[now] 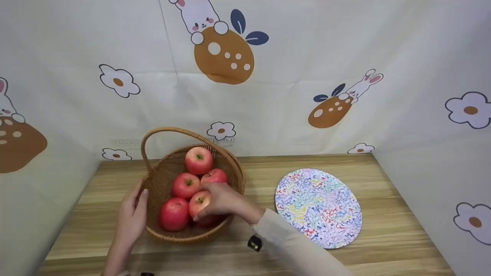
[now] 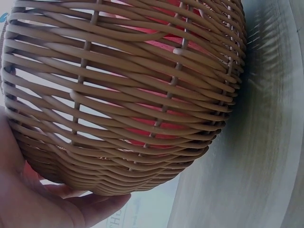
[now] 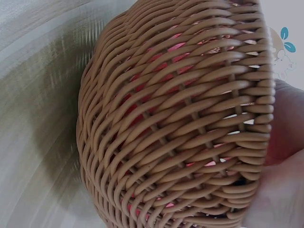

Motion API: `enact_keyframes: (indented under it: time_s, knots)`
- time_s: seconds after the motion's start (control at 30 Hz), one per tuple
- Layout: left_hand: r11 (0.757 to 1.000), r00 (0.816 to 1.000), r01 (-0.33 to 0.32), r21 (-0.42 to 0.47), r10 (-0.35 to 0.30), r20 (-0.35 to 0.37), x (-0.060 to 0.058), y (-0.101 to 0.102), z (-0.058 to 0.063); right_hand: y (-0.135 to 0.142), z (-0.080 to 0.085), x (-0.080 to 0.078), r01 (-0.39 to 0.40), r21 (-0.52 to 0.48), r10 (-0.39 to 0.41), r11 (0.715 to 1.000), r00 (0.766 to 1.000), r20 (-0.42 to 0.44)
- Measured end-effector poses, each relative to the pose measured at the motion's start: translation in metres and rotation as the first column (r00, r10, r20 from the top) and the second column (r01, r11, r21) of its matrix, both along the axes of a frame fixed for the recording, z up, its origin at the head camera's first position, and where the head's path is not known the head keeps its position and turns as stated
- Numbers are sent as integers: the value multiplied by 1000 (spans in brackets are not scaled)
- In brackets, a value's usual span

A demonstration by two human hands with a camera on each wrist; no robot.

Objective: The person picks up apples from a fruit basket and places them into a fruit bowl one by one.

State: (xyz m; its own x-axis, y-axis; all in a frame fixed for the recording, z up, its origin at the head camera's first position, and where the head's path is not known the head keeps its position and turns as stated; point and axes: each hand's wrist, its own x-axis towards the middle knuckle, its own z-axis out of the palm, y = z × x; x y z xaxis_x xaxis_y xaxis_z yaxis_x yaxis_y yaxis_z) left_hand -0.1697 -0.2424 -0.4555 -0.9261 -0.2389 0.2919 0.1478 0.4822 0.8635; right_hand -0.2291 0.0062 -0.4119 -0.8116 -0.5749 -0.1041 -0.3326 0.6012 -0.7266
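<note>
Red apple (image 1: 197,204) sits between the right fingers (image 1: 213,188), which grasp it; left fingers (image 2: 105,209) grip the basket (image 1: 156,188).

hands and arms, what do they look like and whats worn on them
The left hand and right hand are ungloved. The right sleeve is long and off-white, with a small black block near its cuff. Only slivers of a pale left sleeve and a dark piece show.
</note>
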Motion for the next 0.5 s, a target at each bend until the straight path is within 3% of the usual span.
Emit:
enact_keyframes:
  time_s: [0.5]
  knots:
    - [999, 1000, -6, -44, 6, -14, 0, -2, 2, 7, 6, 9, 8, -68, -10, 998, 999, -43]
